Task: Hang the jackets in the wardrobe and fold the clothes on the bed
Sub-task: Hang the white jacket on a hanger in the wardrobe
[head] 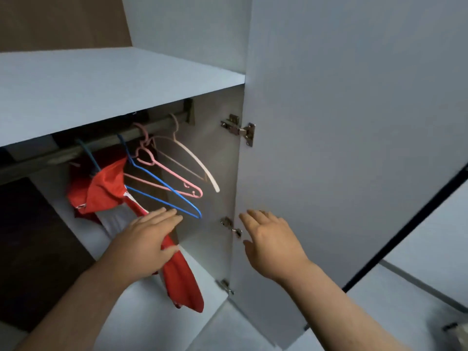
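- One head-worn view — looks forward and down into the open wardrobe (210, 173) from close range, just above its shelf (106, 89) level.
- Wide-angle lens; the door (354, 148) looms near on the right.

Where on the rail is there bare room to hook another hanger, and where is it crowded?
The rail looks bare left of the red jacket. Between the jacket and the side wall it is crowded: blue hanger, pink hangers and white hanger bunch together. A hand can pass below their tips, along that wall.
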